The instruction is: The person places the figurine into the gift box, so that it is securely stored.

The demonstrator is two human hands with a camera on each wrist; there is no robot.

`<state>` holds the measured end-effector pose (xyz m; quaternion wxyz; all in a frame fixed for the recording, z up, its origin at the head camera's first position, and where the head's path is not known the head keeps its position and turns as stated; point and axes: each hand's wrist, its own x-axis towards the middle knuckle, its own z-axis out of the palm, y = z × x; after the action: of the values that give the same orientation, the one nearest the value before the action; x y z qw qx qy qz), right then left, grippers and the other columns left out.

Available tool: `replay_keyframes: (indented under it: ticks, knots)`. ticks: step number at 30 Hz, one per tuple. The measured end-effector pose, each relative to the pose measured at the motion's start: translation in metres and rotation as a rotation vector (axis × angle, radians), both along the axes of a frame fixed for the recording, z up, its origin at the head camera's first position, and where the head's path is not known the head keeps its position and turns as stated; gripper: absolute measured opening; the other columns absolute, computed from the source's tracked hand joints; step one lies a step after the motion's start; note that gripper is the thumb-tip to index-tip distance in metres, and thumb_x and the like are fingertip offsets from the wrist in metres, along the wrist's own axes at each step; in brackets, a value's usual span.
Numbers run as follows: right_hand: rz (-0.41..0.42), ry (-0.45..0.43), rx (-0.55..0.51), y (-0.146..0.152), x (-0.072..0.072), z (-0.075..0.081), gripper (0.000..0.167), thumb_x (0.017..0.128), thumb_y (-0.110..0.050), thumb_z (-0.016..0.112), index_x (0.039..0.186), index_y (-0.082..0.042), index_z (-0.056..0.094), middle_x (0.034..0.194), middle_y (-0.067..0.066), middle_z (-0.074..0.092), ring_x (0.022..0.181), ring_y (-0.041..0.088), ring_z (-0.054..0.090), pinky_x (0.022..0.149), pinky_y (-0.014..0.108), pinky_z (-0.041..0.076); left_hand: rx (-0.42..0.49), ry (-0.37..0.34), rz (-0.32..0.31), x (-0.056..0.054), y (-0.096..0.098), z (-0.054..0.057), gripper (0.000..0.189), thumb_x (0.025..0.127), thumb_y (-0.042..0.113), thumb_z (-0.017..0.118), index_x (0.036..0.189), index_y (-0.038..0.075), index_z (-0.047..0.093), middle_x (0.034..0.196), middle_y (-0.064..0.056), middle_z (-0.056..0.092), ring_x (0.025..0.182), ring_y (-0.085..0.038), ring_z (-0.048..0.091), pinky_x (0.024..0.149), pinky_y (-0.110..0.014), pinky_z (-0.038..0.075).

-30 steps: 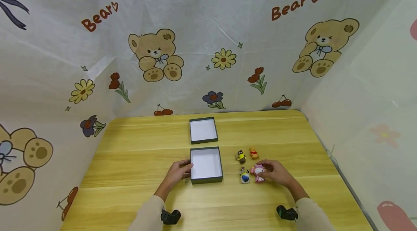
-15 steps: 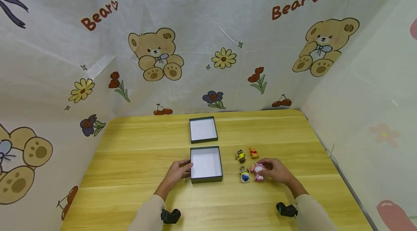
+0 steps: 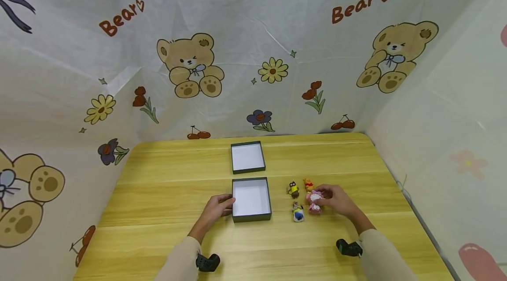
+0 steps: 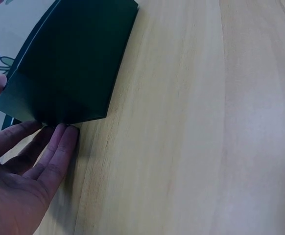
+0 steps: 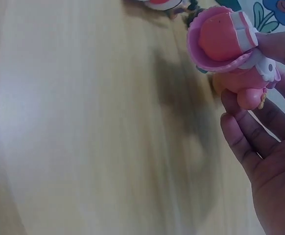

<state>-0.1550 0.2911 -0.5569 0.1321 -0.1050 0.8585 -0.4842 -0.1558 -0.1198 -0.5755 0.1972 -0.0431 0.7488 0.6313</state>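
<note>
Pink and white, a small figurine [image 3: 315, 209] is pinched between the thumb and fingers of the right hand [image 3: 336, 199]; in the right wrist view it hangs above the wood, its rounded base turned toward that camera and a blurred shadow lying below. The left hand [image 3: 218, 207] has its fingers extended, their tips against the left outer wall of a dark green box [image 3: 251, 197] with a white inside, the thumb up by the rim. Just beyond the pinched figurine sits a bear figure [image 3: 308, 185] in red; left of that stands a yellow figure [image 3: 293, 190] with dark goggles, and nearer the person is a blue and white figure [image 3: 298, 213]. All of these are right of the box. Behind the box, a matching shallow tray [image 3: 247, 157] lies with its white inside up. Everything rests on a yellowish wooden table [image 3: 166, 175], backed by a pale sheet [image 3: 237, 16] printed with bears, flowers and cherries.
</note>
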Motion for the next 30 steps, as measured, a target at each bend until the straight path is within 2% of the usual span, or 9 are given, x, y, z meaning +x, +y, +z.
replay_keyframes:
  ticks: [10, 16, 24, 30]
  knots:
    - [-0.007, 0.002, 0.040, -0.020, -0.013, 0.020, 0.039, 0.089, -0.016, 0.070, 0.121, 0.005, 0.060, 0.108, 0.014, 0.064, 0.091, 0.021, 0.058, 0.073, 0.029, 0.051, 0.003, 0.012, 0.006, 0.000, -0.001, -0.004, 0.049, 0.097, 0.016, 0.058, 0.129, -0.019, 0.047, 0.118, -0.030, 0.059, 0.099, -0.032, 0.065, 0.083, -0.041, 0.056]
    - [0.045, -0.003, 0.003, -0.036, -0.019, 0.045, 0.036, 0.088, -0.007, 0.068, 0.118, 0.011, 0.059, 0.109, 0.020, 0.063, 0.090, 0.026, 0.058, 0.072, 0.031, 0.052, -0.003, 0.012, 0.013, 0.000, 0.000, -0.005, 0.048, 0.097, 0.016, 0.057, 0.129, -0.019, 0.047, 0.117, -0.029, 0.060, 0.098, -0.031, 0.065, 0.082, -0.040, 0.056]
    - [0.044, 0.019, 0.024, -0.045, -0.042, 0.032, 0.038, 0.086, -0.016, 0.073, 0.117, 0.002, 0.063, 0.108, 0.013, 0.064, 0.087, 0.020, 0.057, 0.073, 0.028, 0.051, -0.009, 0.000, 0.008, 0.000, 0.001, -0.005, 0.048, 0.097, 0.017, 0.057, 0.129, -0.019, 0.047, 0.117, -0.030, 0.060, 0.098, -0.032, 0.065, 0.082, -0.041, 0.056]
    - [0.082, 0.009, -0.012, -0.059, -0.054, 0.037, 0.041, 0.084, -0.020, 0.075, 0.116, 0.003, 0.064, 0.104, 0.012, 0.065, 0.085, 0.021, 0.058, 0.071, 0.027, 0.052, -0.004, -0.004, 0.007, 0.000, 0.000, -0.004, 0.049, 0.098, 0.017, 0.057, 0.129, -0.020, 0.047, 0.117, -0.031, 0.059, 0.100, -0.034, 0.064, 0.083, -0.043, 0.056]
